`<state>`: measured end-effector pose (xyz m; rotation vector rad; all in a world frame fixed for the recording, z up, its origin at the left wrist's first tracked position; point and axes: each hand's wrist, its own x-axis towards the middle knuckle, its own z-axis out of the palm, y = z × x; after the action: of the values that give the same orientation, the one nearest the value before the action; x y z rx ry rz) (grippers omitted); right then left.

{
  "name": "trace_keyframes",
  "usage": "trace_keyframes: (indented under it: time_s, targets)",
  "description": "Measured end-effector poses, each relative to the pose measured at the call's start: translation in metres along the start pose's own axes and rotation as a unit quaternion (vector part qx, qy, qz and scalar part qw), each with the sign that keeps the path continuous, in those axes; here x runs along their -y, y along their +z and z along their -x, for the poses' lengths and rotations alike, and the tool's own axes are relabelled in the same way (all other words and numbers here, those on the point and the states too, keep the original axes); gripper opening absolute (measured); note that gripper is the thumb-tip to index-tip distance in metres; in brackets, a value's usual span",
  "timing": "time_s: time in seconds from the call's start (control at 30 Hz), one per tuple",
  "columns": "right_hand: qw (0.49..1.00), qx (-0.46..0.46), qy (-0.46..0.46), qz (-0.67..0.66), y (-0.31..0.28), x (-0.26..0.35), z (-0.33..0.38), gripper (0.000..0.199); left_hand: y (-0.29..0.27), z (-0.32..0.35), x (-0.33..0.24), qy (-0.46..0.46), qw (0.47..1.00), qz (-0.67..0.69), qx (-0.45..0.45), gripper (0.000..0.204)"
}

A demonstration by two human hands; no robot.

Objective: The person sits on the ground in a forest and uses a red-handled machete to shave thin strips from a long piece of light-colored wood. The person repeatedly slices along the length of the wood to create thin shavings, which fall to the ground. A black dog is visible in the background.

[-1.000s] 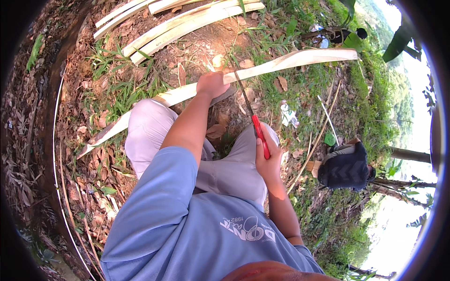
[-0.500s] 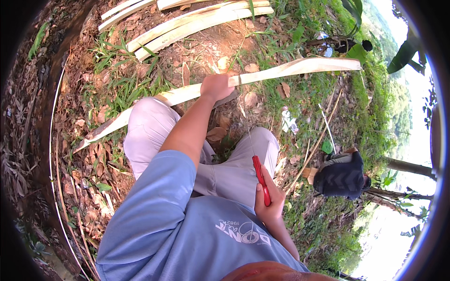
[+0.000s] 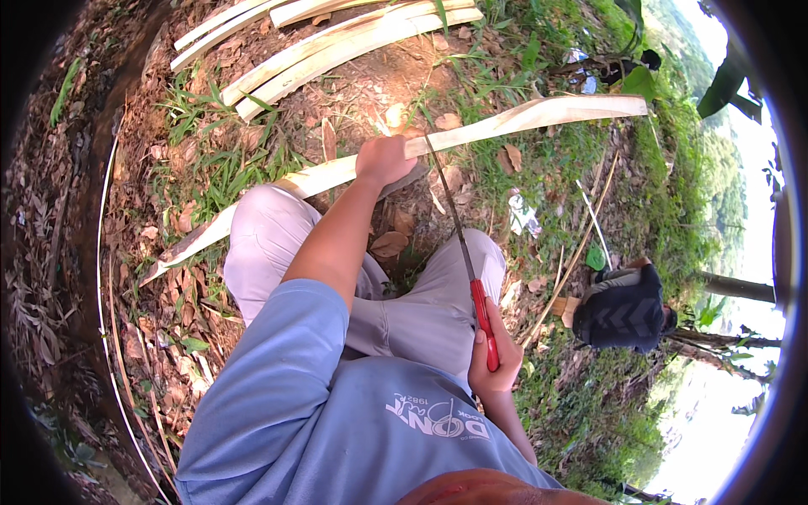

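Note:
A long, pale, slightly curved strip of wood lies slantwise in front of me, its lower left end beyond my left knee. My left hand is closed around its middle. In my right hand, fingers wrapped around the red handle, is a handsaw with a long narrow dark blade. The blade passes over my right knee and crosses the strip just right of my left hand. Whether its teeth have cut into the wood cannot be made out.
Several similar pale strips lie on the ground ahead. Dry leaves, grass and thin poles surround me. A person in a dark shirt sits to the right, and crumpled white litter lies nearer. A thin white line runs along the left.
The saw's handle and my right hand have shifted slightly right, and the blade now shows its broad side more. My left hand remains on the strip.

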<state>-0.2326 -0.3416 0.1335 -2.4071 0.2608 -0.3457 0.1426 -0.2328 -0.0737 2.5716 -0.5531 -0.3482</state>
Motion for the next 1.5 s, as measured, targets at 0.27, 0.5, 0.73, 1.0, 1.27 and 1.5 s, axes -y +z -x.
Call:
trace_keyframes:
  time_s: [0.27,0.5,0.73,1.0,1.27,1.5]
  targets:
    - [0.995,0.029,0.087,-0.038,-0.009,-0.001,-0.003,0.049,0.001,-0.001,0.003,0.006,1.000,-0.006,0.004,0.047]
    - [0.999,0.027,0.043,-0.006,0.000,-0.022,0.009,0.050,0.000,-0.002,0.001,0.005,1.000,-0.001,0.012,0.047]
    - [0.998,-0.037,0.042,-0.014,0.009,-0.054,-0.008,0.050,0.000,-0.002,0.001,0.007,1.000,0.005,0.007,0.047]
    - [0.998,-0.017,-0.019,-0.056,0.045,-0.065,-0.039,0.051,0.000,0.001,0.004,0.002,1.000,-0.020,0.015,0.050]
    - [0.992,-0.061,-0.041,-0.105,0.103,-0.088,-0.118,0.049,-0.002,0.000,-0.001,0.021,1.000,-0.007,0.009,0.051]
    - [0.995,-0.017,-0.003,-0.100,0.061,-0.057,-0.067,0.049,0.009,-0.006,0.010,0.030,0.999,-0.026,-0.001,0.049]
